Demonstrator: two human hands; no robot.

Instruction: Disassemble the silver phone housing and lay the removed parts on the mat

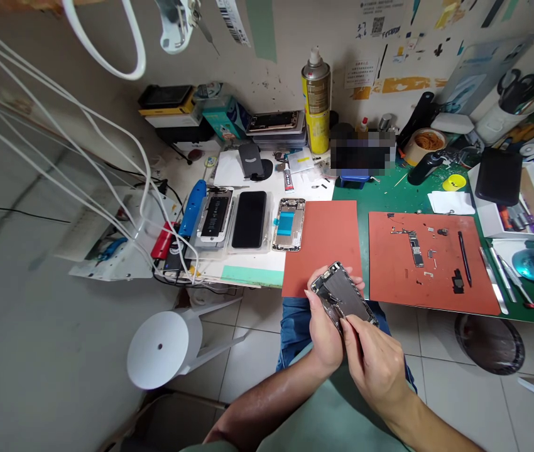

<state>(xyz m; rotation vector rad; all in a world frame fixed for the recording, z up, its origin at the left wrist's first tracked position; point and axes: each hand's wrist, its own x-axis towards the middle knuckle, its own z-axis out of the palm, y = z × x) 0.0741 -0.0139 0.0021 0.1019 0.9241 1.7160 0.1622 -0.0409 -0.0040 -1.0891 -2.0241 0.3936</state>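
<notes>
In my left hand (324,326) rests an opened phone housing (347,295), tilted, with its dark grey inner face towards me. My left fingers wrap behind it and the thumb lies along its near edge. Small cables and metal parts show on its near-left side. There the thumb and fingertips of my right hand (377,358) are pinched together, touching the housing. What sits between those fingertips is too small to make out. Both hands are over my lap, in front of an orange-brown mat (326,245).
A second mat (430,295) at right carries a logic board (416,248), small parts and a black pen-like tool (465,258). Tweezers-like tools (502,273) lie beside it. At left are a silver phone housing (298,226), a black phone (249,220) and a blue-handled tool (193,208).
</notes>
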